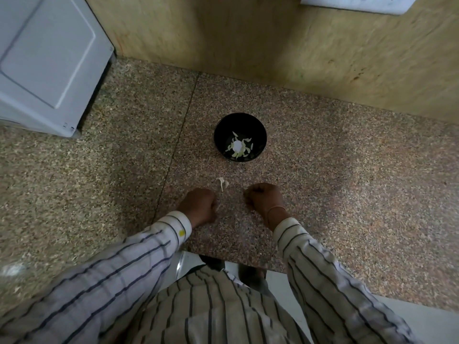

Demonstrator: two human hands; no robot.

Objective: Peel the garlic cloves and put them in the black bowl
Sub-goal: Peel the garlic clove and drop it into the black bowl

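Both hands rest on the surface [323,182] as fists: left hand [198,204], right hand [264,198], fingers curled under, nothing visible in either grip. The black bowl [223,130] beyond them holds peeled cloves [238,146]. One garlic piece [222,183] lies between the hands, touching neither; whether it is a clove or husk is unclear. Judgement: pinch its root end, strip the skin fully, then drop it into the bowl.

Your left hand [198,204] and right hand [264,197]: both curled into fists low over speckled granite counter [347,184], apart, nothing visible in either. Garlic scrap [222,182] on counter just beyond gap between them, touching neither. Black bowl [258,130] farther out, pale peeled cloves [238,146] piled at bottom. White appliance [44,58] far left. Striped sleeves [139,264], thin bangle [274,209] on right wrist.
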